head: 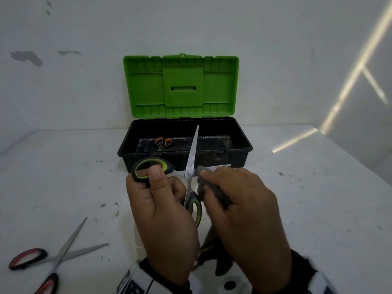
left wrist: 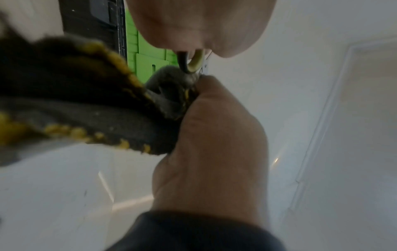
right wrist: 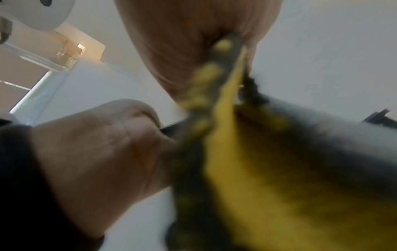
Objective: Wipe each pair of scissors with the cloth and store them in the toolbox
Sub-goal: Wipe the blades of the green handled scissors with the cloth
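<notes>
Green-and-black scissors (head: pixel 192 158) are spread open in front of the toolbox (head: pixel 244 149). My left hand (head: pixel 153 181) grips their upper handle ring, thumb on top; the ring (left wrist: pixel 194 62) also shows under my left hand (left wrist: pixel 199 22) in the left wrist view. My right hand (head: pixel 214 179) pinches a grey cloth with yellow stitching (head: pixel 203 185) around the blade that points right. That cloth (left wrist: pixel 86 101) hangs blurred below my right hand (right wrist: pixel 193 34). The other blade points up over the box. Small orange-handled scissors (head: pixel 163 143) lie inside the toolbox.
The toolbox's green lid (head: pixel 180 85) stands open against the white wall. Red-and-black scissors (head: pixel 48 257) lie spread open on the white table (head: pixel 318 209) at the front left. A strip of light crosses the wall and table at the right.
</notes>
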Motion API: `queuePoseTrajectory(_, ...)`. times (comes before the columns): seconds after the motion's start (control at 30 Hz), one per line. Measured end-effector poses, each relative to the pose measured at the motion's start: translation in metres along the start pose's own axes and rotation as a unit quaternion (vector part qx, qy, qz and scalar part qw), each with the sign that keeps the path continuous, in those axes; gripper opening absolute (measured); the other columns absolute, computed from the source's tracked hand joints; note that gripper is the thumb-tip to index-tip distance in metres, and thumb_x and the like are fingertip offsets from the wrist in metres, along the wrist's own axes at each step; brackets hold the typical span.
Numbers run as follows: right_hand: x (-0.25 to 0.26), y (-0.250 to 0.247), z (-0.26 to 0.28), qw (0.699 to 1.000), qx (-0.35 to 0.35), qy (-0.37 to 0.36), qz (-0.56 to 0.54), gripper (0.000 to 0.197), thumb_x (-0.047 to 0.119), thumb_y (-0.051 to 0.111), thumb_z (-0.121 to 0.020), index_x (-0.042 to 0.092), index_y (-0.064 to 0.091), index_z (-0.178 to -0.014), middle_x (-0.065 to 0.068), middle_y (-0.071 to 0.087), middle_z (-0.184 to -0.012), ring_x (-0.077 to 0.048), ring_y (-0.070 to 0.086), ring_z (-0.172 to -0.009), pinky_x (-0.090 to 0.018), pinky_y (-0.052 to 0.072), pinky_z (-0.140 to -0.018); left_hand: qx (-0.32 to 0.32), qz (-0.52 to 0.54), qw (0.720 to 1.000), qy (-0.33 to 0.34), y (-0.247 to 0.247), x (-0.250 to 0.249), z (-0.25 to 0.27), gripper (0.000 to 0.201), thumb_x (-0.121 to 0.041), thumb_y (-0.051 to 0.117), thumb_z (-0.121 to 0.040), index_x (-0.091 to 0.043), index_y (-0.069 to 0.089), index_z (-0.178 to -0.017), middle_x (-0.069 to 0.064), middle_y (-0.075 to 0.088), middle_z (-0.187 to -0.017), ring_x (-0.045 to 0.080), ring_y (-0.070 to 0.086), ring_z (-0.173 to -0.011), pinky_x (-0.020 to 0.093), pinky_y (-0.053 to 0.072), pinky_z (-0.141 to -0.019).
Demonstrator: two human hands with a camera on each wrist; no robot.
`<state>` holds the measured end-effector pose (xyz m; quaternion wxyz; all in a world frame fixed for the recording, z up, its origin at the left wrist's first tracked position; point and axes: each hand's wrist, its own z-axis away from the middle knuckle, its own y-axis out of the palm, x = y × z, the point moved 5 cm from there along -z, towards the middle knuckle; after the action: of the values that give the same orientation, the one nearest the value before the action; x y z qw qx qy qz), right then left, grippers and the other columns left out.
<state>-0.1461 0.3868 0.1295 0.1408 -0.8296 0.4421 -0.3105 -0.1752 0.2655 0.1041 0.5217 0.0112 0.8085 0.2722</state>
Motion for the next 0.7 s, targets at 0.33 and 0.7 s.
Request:
queuePoseTrajectory(0.33,0.008,0.003,0.002,1.000,-0.006,-0.004,-0.005,0.029,0.028,0.057,-0.087,0.014,0.076,-0.104,0.003,0.075,-0.091,-0.009,0.066,-0.079,-0.026,0.055,-0.077,-0.008,0.054,0.996,-0.066,0.001,-0.002,0.001,0.028,-0.040,0.040,-0.098,-0.014,0.049,-0.092,-0.004,0.030,-0.054,0.011,0.028,-0.048,0.029,0.022,-0.047)
queuePoseTrajectory(0.7,0.011,0.000,0.005,0.999,-0.034,0.011,0.021,0.028,0.028,0.060,-0.087,0.014,0.076,-0.105,0.002,0.075,-0.092,-0.010,0.065,-0.081,-0.028,0.054,-0.078,-0.011,0.076,0.992,-0.095,0.001,0.001,0.002,0.026,-0.035,0.036,-0.103,-0.016,0.049,-0.090,-0.006,0.034,-0.056,0.008,0.031,-0.047,0.022,0.025,-0.044)
